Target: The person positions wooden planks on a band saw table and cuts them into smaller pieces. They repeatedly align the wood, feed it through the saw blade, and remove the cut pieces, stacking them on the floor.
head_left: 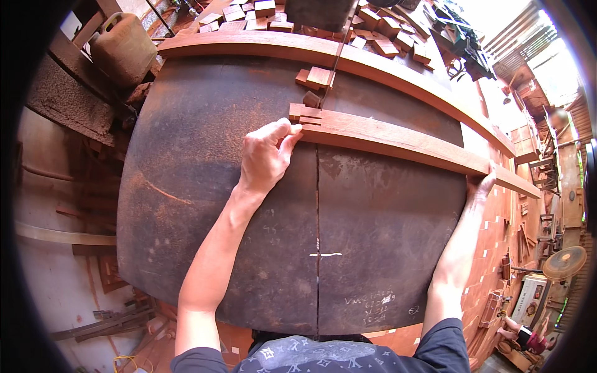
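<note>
A long reddish-brown wooden beam [385, 138] lies crosswise on a dark metal saw table [249, 273]. Narrow slots are cut into its left end, beside an upright band saw blade [336, 67]. My left hand [266, 155] is closed, with thumb and fingers pinched at the near corner of that slotted end. Farther right, my right hand [482, 183] grips the beam from its near side, past the table's right edge; some of its fingers are hidden beneath the wood. Just behind the slotted end sits a small wooden block [319, 78].
A longer wooden rail [261, 45] spans the table's far side. Behind it are piled many cut wood blocks [388, 27]. A dirty plastic jerrycan [124, 50] stands at far left. At lower right, another person [528, 336] is by a standing fan [564, 263].
</note>
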The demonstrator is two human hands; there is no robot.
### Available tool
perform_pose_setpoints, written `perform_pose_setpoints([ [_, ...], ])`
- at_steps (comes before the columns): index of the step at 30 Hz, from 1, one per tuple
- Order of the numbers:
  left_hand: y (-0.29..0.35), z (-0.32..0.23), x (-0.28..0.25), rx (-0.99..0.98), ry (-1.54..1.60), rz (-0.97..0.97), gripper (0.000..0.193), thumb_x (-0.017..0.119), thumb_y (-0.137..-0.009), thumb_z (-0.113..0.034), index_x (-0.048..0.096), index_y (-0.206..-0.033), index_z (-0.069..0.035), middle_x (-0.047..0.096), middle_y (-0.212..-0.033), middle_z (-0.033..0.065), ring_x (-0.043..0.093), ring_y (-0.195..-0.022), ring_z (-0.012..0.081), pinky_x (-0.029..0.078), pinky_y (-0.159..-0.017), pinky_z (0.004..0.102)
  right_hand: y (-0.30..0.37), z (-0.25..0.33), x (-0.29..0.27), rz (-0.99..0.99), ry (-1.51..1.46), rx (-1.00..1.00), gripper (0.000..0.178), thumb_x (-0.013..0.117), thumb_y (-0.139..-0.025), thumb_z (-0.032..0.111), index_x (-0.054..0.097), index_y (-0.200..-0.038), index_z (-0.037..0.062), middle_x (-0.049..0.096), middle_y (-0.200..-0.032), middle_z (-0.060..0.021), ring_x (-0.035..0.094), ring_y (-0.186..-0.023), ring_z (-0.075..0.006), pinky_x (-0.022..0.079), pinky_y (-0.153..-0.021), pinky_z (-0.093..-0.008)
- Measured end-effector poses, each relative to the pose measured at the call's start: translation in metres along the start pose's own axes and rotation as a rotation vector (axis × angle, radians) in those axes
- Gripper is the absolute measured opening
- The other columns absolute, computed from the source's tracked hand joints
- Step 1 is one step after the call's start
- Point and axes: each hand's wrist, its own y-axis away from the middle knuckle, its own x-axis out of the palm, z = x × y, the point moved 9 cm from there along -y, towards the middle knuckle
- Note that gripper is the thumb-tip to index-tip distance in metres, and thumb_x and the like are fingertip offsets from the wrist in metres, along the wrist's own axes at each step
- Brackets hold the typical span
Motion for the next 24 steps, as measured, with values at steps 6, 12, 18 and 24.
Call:
perform_pose_setpoints([
  [6, 0.001, 0.002, -0.001, -0.01, -0.002, 0.0, 0.018, 0.083, -0.089, -0.002, 0.065, -0.093, -0.003, 0.076, -0.088, 0.0155, 0.075, -0.077, 0.0352, 0.057, -0.065, 0.0396, 0.003, -0.002, 0.003, -0.03, 0.015, 0.001, 0.052, 0.063, -0.099, 0.047, 0.063, -0.134, 0.0082, 0.072, -0.121, -0.0113, 0.073, -0.107, -0.0263, 0.063, -0.084, -0.044],
  [12, -0.005, 0.001, -0.001, 0.026, -0.018, -0.004, 0.017, 0.083, -0.09, -0.003, 0.066, -0.092, -0.003, 0.076, -0.088, 0.0154, 0.076, -0.078, 0.0344, 0.058, -0.065, 0.0393, 0.003, 0.001, 0.021, 0.088, -0.044, -0.021, 0.05, 0.06, -0.101, 0.042, 0.061, -0.136, 0.0067, 0.072, -0.125, -0.0123, 0.073, -0.112, -0.026, 0.064, -0.088, -0.0437],
  [18, -0.004, -0.001, -0.001, 0.042, -0.042, 0.007, 0.012, 0.081, -0.092, -0.004, 0.07, -0.093, -0.002, 0.075, -0.083, 0.0128, 0.074, -0.072, 0.0259, 0.057, -0.062, 0.0358, 0.0, 0.002, 0.013, 0.02, 0.0, -0.019, 0.052, 0.059, -0.101, 0.042, 0.061, -0.138, 0.0062, 0.073, -0.125, -0.0128, 0.072, -0.115, -0.0264, 0.062, -0.093, -0.044],
  [24, -0.004, -0.004, -0.001, 0.071, -0.067, 0.007, 0.008, 0.078, -0.096, -0.003, 0.071, -0.093, -0.001, 0.076, -0.08, 0.0082, 0.073, -0.067, 0.0121, 0.057, -0.057, 0.0289, -0.004, 0.003, 0.013, 0.061, 0.005, -0.019, 0.058, 0.058, -0.1, 0.042, 0.054, -0.145, 0.006, 0.07, -0.13, -0.016, 0.073, -0.115, -0.03, 0.065, -0.091, -0.048],
])
